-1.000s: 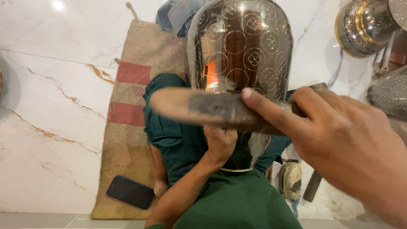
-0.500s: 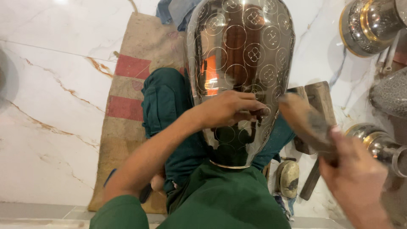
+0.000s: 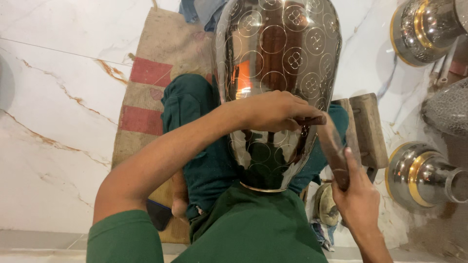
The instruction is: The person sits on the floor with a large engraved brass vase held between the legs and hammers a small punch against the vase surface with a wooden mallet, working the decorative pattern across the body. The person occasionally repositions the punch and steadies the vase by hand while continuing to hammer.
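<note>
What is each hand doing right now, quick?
Left hand: closed on a small punch tool against the engraved metal vase.
Right hand: closed on a hammer.

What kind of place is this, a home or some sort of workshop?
Most likely a small metalcraft workshop on a marble floor. The person sits on a burlap mat, steadying a large engraved metal vase with the left hand. The right hand holds a hammer, and similar finished metal pots stand nearby.

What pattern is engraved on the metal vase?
Rows of circles, each holding a small four-petal motif, on the shiny silver vase. Seen in the head view.
</note>
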`<state>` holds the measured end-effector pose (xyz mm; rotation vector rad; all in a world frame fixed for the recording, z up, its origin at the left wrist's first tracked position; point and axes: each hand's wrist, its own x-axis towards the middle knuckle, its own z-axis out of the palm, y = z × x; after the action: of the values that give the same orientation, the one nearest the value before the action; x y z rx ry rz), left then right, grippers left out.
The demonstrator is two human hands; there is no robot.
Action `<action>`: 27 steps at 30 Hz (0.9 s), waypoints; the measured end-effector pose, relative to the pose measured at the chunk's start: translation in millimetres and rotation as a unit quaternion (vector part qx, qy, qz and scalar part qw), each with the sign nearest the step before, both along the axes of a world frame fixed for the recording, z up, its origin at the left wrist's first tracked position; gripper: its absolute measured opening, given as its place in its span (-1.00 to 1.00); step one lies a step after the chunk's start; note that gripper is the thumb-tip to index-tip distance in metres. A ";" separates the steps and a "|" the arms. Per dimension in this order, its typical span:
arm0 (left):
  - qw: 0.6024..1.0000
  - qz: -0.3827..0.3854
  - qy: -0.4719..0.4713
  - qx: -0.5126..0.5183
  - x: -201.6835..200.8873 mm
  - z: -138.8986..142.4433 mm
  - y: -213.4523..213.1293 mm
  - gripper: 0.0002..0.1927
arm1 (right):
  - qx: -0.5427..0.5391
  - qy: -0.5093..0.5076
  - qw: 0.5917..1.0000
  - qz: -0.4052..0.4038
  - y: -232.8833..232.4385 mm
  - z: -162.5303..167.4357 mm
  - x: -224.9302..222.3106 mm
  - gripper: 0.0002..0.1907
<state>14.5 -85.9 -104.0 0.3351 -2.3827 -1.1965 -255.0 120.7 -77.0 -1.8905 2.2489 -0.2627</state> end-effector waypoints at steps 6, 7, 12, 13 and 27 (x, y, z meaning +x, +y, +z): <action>0.999 -0.040 0.025 0.010 0.6 4.6 -3.6 -0.45 | -0.068 -0.025 0.997 -0.039 -1.1 6.6 -1.5 -0.18; 0.999 -0.041 0.015 0.015 1.1 5.6 -3.3 -0.46 | -0.110 -0.105 0.985 -0.086 -1.4 8.6 -1.0 -0.20; 0.998 -0.053 0.001 0.028 2.4 7.2 -1.1 -0.47 | -0.145 -0.117 0.982 0.000 -5.8 18.8 1.0 -0.36; 0.999 -0.044 0.011 0.006 2.6 6.5 -0.6 -0.47 | -0.078 0.050 0.995 0.022 -7.3 20.2 -0.2 -0.42; 0.977 0.152 0.145 0.032 18.8 -22.3 33.0 -0.53 | -0.058 0.105 0.985 0.124 -63.2 89.2 3.7 -0.27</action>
<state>33.3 -53.0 -126.3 0.4893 -1.9660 -1.0960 -251.3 57.5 12.2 -2.3322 2.1316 -0.1662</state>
